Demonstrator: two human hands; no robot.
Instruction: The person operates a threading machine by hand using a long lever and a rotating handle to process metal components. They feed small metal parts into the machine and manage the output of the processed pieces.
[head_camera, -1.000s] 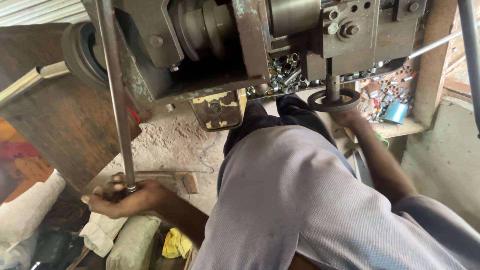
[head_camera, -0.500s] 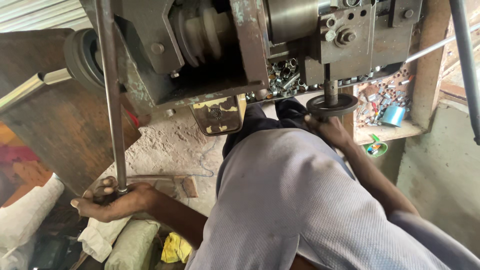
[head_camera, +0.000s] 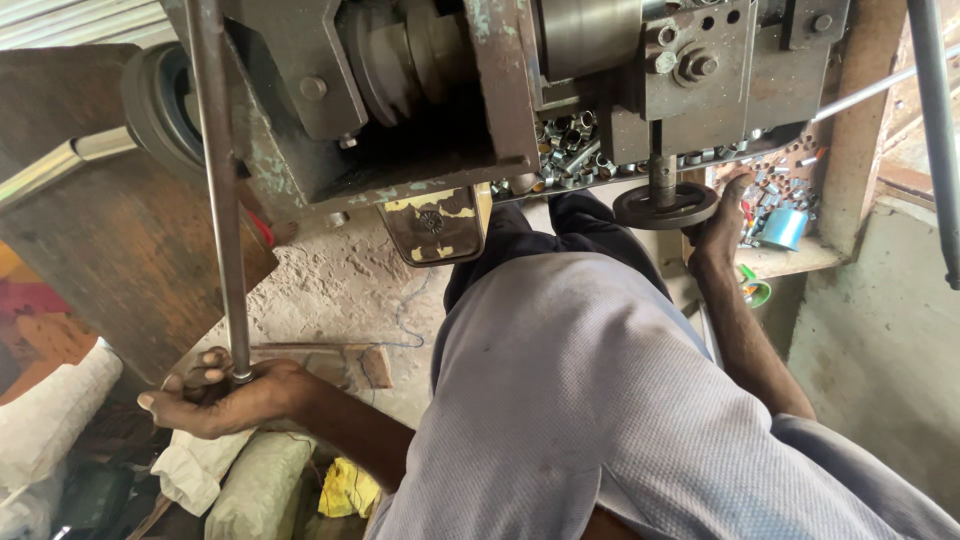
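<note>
A heavy grey machine (head_camera: 480, 90) stands in front of me. My left hand (head_camera: 215, 395) grips the lower end of a long steel lever rod (head_camera: 218, 190) that hangs down on the machine's left side. My right hand (head_camera: 722, 225) is up at a round dark handwheel (head_camera: 665, 207) under the machine's right part, fingers curled against its rim. A tray of several small metal nuts (head_camera: 570, 150) sits just behind the wheel. My body in a grey shirt (head_camera: 600, 400) fills the lower middle.
A rusty metal plate (head_camera: 90, 250) stands at left, with white sacks (head_camera: 60, 410) and rags (head_camera: 345, 490) below. A shelf at right carries small parts and a blue cup (head_camera: 782, 228). A concrete wall (head_camera: 880, 350) is at right, a dark pole (head_camera: 935, 130) at the far right edge.
My left hand has shifted slightly on the rod's lower end. My right hand has moved up from beneath the handwheel to its right rim. The view has tilted a little.
</note>
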